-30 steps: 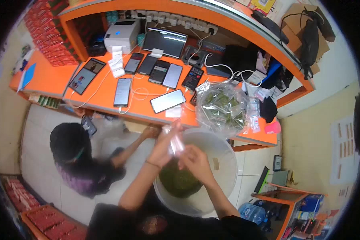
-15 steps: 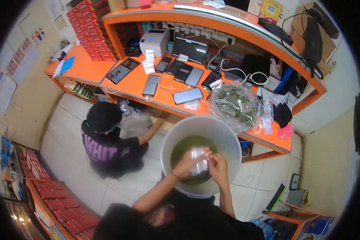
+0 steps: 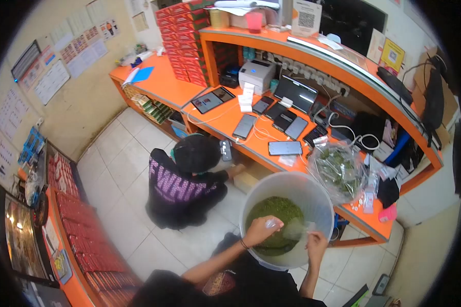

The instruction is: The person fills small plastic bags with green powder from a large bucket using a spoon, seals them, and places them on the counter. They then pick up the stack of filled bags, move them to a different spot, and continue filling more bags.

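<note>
Right hand [image 3: 317, 242] pinches clear bag [image 3: 294, 231]; left hand [image 3: 259, 231] curled around plastic [image 3: 274, 223]; beneath both, tub [image 3: 320, 197] with green flakes [image 3: 274, 205].

Tub [image 3: 317, 192]: near, before the desk [image 3: 368, 220]; loose heap [image 3: 274, 209] inside. Bag [image 3: 338, 174]: on the desk, right of the phones [image 3: 285, 148]. Printer [image 3: 256, 77]: far side, left of the screen [image 3: 295, 94].

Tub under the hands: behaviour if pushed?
The tub probably resists tipping, since the green material lies low inside. That material may slide about, as it looks loose and fine. The tub could flex slightly, looking like translucent plastic.
</note>
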Demonstrator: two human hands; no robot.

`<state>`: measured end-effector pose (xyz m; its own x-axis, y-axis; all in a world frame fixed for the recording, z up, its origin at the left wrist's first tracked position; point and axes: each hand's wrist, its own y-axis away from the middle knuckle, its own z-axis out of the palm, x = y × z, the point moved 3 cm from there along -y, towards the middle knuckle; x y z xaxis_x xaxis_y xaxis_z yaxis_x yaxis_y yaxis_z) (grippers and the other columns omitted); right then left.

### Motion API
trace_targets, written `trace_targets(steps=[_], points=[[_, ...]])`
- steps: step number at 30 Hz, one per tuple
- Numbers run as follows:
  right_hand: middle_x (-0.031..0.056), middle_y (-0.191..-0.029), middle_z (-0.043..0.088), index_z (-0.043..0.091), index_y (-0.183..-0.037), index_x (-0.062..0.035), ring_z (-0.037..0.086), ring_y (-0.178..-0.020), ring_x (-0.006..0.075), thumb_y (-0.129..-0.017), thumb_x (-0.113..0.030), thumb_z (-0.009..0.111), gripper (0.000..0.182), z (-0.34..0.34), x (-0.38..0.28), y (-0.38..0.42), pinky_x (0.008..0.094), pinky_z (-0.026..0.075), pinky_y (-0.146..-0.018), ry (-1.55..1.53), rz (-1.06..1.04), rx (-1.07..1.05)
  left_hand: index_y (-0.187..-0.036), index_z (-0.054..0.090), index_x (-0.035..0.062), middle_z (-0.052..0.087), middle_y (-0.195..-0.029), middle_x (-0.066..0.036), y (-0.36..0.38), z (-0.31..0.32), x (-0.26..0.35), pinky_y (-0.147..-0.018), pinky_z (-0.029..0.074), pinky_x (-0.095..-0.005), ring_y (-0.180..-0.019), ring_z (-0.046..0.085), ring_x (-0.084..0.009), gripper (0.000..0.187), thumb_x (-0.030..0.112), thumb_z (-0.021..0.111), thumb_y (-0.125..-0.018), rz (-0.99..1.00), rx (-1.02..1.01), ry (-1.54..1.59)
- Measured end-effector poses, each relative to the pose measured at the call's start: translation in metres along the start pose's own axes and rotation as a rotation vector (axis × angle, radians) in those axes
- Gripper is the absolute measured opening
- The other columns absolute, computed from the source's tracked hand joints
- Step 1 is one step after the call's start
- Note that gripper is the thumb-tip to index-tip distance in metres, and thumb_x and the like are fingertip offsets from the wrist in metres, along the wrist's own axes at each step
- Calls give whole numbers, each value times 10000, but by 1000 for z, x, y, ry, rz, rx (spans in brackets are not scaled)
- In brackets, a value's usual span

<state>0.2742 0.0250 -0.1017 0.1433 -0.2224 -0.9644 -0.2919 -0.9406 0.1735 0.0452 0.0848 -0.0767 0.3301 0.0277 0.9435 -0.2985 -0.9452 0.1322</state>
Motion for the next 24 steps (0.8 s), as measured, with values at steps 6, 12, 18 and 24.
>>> trace_targets(steps=[6, 12, 18, 24], points=[[73, -741, 654, 605, -885, -2, 561, -550, 86, -901, -57, 649, 73, 28, -36, 14, 228, 469, -491, -282, 64, -216, -1015, 715, 79, 712, -827, -130, 16, 5, 43, -711, 526, -329, -760, 701, -225, 304, 348, 695, -873, 242, -1, -53], [33, -720, 590, 575, -862, -23, 542, -567, 78, -924, -77, 637, 103, 46, -33, 21, 229, 481, -492, -368, 41, -320, -970, 736, 44, 713, -824, -151, 11, 10, 17, -685, 522, -332, -743, 693, -187, 275, 298, 689, -875, 64, -61, 49], [47, -665, 541, 540, -877, -17, 523, -556, 113, -942, -93, 591, 112, 60, -48, 35, 276, 449, -505, -14, -94, -175, -885, 668, 19, 665, -775, -198, 28, 15, 19, -628, 521, -398, -705, 666, -356, 248, 261, 688, -836, 242, 62, -203], [125, -692, 543, 518, -957, -8, 543, -589, 221, -905, -79, 582, 109, 67, -44, 35, 351, 446, -556, 429, -337, 15, -857, 602, 4, 631, -775, -226, 25, 7, 24, -649, 511, -397, -731, 643, -393, 220, 194, 697, -800, 222, 164, -176]])
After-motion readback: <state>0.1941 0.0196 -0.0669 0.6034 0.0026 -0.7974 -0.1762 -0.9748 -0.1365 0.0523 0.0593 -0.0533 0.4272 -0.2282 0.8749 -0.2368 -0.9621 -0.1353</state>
